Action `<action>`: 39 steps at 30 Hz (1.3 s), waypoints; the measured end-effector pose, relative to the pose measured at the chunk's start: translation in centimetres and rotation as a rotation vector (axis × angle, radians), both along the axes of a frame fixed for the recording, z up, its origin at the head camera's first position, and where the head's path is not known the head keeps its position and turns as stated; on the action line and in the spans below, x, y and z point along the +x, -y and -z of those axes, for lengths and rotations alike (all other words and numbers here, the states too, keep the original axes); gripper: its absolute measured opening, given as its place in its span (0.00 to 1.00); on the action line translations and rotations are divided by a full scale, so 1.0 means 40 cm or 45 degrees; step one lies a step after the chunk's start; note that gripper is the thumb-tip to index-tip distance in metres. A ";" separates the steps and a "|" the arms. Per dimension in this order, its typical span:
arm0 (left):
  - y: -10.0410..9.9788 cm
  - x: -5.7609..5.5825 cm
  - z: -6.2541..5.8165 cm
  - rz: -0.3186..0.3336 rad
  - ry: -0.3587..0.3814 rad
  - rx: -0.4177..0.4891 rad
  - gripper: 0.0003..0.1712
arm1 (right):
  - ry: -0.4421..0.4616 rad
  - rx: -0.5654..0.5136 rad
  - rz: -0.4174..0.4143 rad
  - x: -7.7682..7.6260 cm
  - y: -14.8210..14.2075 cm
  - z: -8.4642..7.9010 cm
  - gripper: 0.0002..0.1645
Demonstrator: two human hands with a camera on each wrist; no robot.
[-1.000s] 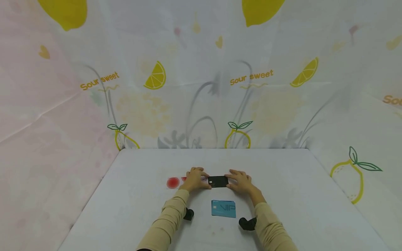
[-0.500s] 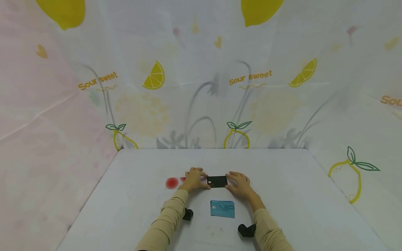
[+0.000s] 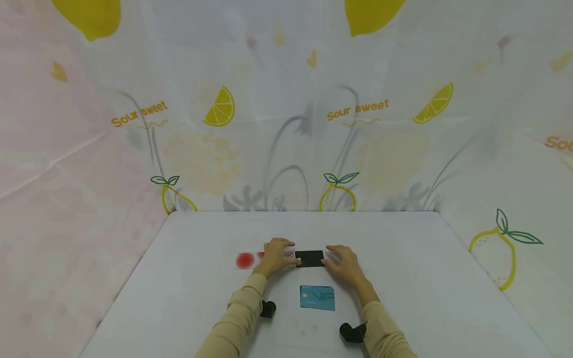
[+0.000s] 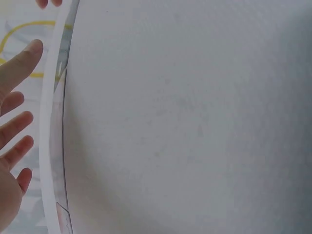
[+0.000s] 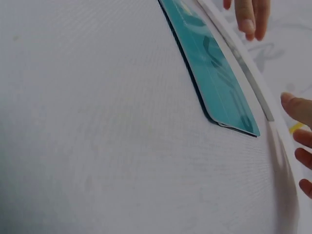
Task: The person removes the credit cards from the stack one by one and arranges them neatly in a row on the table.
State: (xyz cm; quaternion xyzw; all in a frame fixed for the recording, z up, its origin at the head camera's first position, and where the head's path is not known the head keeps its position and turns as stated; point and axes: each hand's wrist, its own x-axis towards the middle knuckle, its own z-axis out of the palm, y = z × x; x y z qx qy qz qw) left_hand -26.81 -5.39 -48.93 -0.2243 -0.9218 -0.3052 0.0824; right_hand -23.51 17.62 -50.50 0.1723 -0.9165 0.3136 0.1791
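In the head view a black card lies flat on the white table between the two hands. My left hand is at its left end, the thumb at the card's lower left corner and the fingers extended just off it. At the right end is my right hand, thumb by the card's edge and fingers spread apart from it. Left of the black card runs a pale strip with a red circle, partly hidden by the left hand. Both wrist views show loosely spread fingers holding nothing.
Nearer the person lies a small stack of blue VIP cards, also seen in the right wrist view. Black wrist-worn pieces stick out by both sleeves. A lemon-print cloth stands behind the table's far edge.
The fingers of both hands have come away from the black card's ends and opened out; the thumbs stay near its edge. The card and the blue stack look unmoved.
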 end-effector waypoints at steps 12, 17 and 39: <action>0.020 0.039 -0.016 0.059 -0.001 0.145 0.31 | 0.057 -0.034 0.013 0.026 -0.003 -0.030 0.28; 0.029 0.045 -0.012 0.087 -0.005 0.185 0.30 | 0.076 -0.057 0.011 0.034 -0.008 -0.039 0.30; 0.026 0.139 -0.024 0.156 0.078 0.299 0.32 | 0.008 -0.073 0.016 0.097 -0.016 -0.071 0.29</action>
